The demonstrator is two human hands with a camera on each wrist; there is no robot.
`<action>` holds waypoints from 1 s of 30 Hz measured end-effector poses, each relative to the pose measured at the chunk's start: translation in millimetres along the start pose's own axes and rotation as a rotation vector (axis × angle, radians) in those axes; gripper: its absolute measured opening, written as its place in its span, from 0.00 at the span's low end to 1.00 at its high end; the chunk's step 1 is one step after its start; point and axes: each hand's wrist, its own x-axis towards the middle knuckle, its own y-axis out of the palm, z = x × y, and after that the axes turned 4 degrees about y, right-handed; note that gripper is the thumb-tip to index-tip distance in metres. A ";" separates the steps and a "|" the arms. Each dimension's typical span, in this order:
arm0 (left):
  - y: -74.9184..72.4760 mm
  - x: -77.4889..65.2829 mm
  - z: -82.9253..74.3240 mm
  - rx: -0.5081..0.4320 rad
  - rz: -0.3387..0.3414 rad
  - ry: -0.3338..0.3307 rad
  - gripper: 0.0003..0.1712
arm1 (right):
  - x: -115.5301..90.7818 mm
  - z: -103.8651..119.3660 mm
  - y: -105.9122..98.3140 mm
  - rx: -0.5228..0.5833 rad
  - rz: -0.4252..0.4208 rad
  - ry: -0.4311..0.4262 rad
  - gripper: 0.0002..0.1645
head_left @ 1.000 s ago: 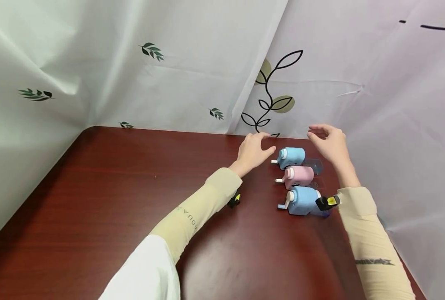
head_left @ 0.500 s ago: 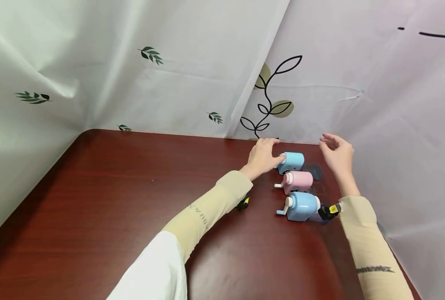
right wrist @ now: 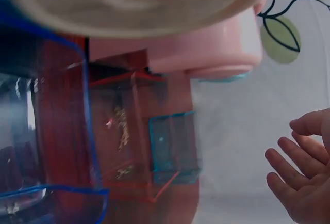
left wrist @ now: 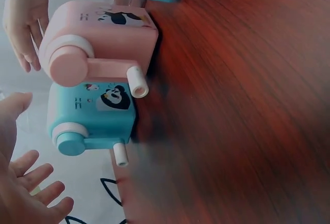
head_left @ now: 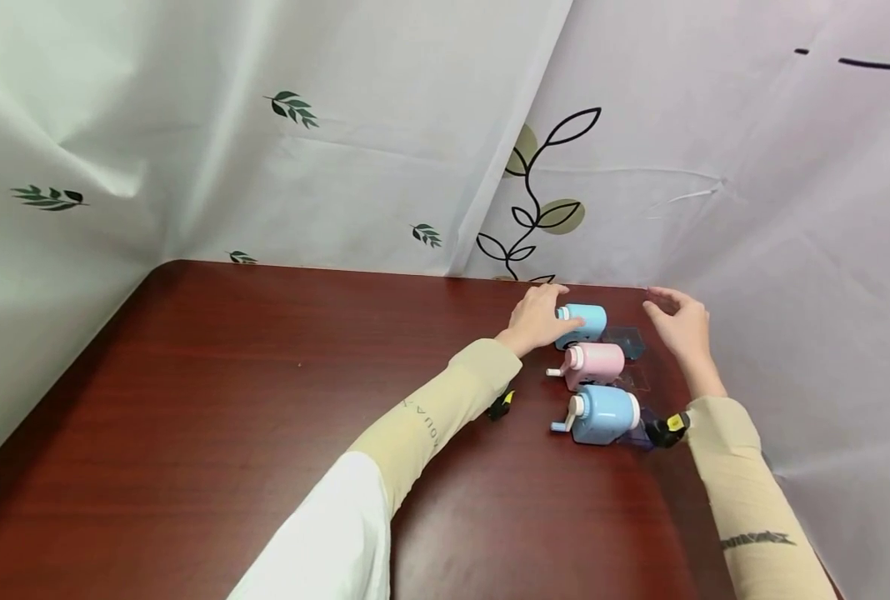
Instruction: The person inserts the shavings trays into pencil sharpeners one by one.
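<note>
where the teal sharpener [head_left: 591, 317] stands, left hand [head_left: 537, 318] and right hand [head_left: 687, 332] hover.

Wears cream sleeves [head_left: 452, 408] on both forearms, printed with dark markings [head_left: 756, 539], a white sleeve [head_left: 332, 533] above the left one, and black-and-yellow devices [head_left: 666, 431] at the wrists.

left sleeve [head_left: 439, 414]: "QUA", partly legible | right sleeve [head_left: 756, 504]: lettering illegible
</note>
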 end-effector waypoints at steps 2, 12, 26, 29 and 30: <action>2.8 2.2 -1.0 0.003 0.006 0.002 0.38 | 0.7 -5.1 0.5 -0.004 0.027 0.001 0.25; 11.5 7.5 -0.7 0.016 0.079 -0.008 0.41 | 4.9 -23.5 3.3 -0.092 0.232 -0.008 0.31; 24.6 15.8 4.6 0.020 0.145 0.020 0.42 | 14.8 -40.7 4.8 -0.209 0.558 -0.101 0.32; 27.0 18.2 3.8 0.024 0.147 0.030 0.41 | 16.4 -43.5 6.5 -0.198 0.572 -0.104 0.33; 27.8 18.9 3.4 0.031 0.149 0.035 0.41 | 17.5 -44.8 7.2 -0.194 0.575 -0.110 0.34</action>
